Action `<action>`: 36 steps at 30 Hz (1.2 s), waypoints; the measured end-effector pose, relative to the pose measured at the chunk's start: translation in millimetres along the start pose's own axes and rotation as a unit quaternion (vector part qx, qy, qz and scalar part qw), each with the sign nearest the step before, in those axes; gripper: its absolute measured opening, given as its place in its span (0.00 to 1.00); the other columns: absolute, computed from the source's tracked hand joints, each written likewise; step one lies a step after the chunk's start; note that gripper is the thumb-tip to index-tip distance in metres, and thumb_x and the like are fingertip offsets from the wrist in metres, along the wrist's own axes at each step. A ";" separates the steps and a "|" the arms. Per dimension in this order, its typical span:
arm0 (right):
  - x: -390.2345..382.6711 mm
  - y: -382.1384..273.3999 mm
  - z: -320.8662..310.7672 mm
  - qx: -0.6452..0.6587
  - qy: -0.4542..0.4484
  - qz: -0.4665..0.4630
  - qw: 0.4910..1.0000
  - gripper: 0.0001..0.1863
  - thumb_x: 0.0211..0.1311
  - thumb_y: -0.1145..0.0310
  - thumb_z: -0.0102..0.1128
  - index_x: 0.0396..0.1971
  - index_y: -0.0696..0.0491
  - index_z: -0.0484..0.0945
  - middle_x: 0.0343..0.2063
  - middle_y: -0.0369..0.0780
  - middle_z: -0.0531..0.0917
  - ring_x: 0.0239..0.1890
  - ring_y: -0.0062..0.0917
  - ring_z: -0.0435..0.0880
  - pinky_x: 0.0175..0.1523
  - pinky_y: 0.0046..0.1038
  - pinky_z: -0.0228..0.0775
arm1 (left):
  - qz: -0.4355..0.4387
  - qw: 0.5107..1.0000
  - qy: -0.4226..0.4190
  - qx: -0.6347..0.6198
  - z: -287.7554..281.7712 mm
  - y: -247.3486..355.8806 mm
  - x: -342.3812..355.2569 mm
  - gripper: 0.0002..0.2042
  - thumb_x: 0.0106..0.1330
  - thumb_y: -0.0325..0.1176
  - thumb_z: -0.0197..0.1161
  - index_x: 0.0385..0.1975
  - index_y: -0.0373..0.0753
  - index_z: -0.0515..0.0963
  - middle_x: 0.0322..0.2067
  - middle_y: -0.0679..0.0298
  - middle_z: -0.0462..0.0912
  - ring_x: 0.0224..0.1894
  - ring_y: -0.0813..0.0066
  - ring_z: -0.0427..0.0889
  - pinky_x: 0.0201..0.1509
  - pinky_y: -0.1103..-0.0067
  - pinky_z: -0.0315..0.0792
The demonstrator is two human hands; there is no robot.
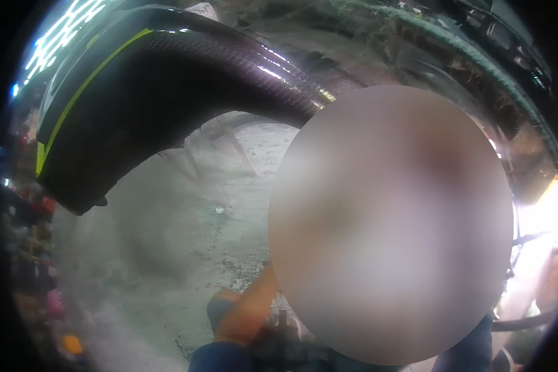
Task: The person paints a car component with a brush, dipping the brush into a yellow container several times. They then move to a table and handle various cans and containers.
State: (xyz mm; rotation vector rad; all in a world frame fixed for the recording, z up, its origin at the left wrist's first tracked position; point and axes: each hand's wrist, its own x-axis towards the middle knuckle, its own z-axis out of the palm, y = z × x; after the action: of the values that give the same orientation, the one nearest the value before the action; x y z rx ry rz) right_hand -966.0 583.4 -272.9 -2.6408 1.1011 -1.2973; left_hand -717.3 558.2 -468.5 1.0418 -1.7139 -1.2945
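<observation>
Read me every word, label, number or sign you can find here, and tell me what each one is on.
None can be read.
Dark curved panel: a yellow-green stripe, no lettering that I can make out.
Pale floor: marks and specks, no legible writing.
Clutter at the left edge: too blurred to read.
Behind the big round blur: hidden, so I cannot tell.

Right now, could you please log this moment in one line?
hands: hidden by blur | left forearm: partly visible | curved black panel: upper left
</observation>
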 end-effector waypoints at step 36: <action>132.2 -117.6 19.4 -0.367 -0.127 -0.302 0.871 0.09 0.63 0.66 0.69 0.43 0.46 0.87 0.37 0.33 0.85 0.26 0.13 0.80 0.26 0.20 0.70 | 0.033 0.993 0.112 -0.012 -86.8 2.8 -49.4 0.34 0.41 0.33 0.82 0.49 0.33 0.73 0.46 0.57 0.80 0.49 0.68 0.81 0.57 0.70 0.75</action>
State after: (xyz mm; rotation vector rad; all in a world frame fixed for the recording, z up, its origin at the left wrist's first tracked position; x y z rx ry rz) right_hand -828.6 588.5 -159.9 -3.8065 0.8679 -0.5319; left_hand -619.9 571.3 -450.7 1.0638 -1.5473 -1.1099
